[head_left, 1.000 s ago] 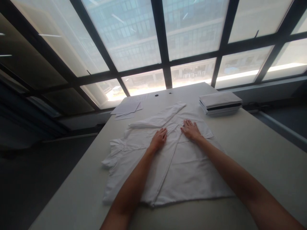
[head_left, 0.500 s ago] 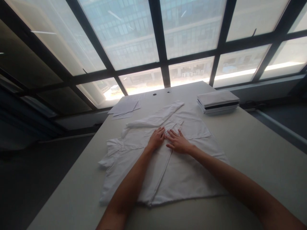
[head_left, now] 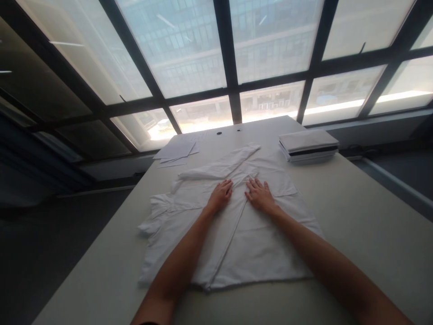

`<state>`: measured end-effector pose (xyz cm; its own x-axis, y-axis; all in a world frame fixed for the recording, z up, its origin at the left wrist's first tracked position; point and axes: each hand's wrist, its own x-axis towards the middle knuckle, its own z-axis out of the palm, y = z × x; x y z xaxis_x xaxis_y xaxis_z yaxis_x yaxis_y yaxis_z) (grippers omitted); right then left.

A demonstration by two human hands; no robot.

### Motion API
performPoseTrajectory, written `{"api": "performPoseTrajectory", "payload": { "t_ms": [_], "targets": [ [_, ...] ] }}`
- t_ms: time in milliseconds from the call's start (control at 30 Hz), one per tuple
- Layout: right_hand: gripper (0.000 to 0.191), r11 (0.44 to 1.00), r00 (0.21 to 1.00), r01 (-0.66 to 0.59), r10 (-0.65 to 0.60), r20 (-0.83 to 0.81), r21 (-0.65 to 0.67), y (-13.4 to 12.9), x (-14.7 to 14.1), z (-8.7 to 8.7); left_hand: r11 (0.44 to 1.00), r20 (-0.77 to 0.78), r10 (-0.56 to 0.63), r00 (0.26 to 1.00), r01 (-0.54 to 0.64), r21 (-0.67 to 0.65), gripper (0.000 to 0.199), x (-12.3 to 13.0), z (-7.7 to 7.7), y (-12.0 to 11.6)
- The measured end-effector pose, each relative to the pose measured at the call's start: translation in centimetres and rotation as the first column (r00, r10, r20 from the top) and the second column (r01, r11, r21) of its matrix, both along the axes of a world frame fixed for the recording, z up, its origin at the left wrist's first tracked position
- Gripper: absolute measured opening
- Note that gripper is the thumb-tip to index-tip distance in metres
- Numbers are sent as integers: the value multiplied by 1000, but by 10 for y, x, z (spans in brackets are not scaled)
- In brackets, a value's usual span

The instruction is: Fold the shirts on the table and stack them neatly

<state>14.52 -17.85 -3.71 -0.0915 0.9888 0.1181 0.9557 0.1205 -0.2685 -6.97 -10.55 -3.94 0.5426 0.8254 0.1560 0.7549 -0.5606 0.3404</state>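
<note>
A white shirt lies spread on the pale table, its front edge running diagonally down the middle and some creases around the collar side at the left. My left hand rests flat on the cloth near its centre, fingers pointing away from me. Just right of the diagonal edge, my right hand lies on the fabric with its fingers spread. A narrow strip of shirt shows between the two hands. Neither hand grasps anything.
Loose white papers lie at the table's far left. A stack of folded cloth, with one dark layer, stands at the far right. Large windows rise behind the table.
My right hand has slid to the right over the shirt, away from my left hand, which stays in nearly the same place. The view has shifted slightly.
</note>
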Motion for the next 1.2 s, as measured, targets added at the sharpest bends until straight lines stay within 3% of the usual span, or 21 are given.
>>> {"api": "performPoseTrajectory", "payload": {
  "t_ms": [200, 333, 500, 667, 900, 1200],
  "targets": [
    [57, 1000, 1000, 0, 0, -10, 13, 0, 1, 0, 996, 132, 12, 991, -23, 83, 42, -2, 3, 4],
    [57, 1000, 1000, 1, -1, -10, 2, 1, 2, 0, 956, 189, 215, 958, -246, 160, 40, -14, 13, 27],
    [56, 1000, 999, 7, -6, -44, 13, 2, 0, -1, 848, 24, 494, 869, -487, 210, 42, -45, 27, 72],
    [55, 999, 997, 22, -19, -77, 33, 2, -1, -2, 790, -64, 602, 796, -583, 190, 42, -72, 44, 113],
    [52, 998, 993, 44, -40, -108, 37, 3, -2, 1, 768, -232, 635, 737, -635, 87, 41, -82, 54, 156],
    [52, 998, 991, 57, -54, -119, 22, 5, -3, 3, 834, -316, 530, 787, -551, 28, 35, -63, 50, 180]
  ]
}}
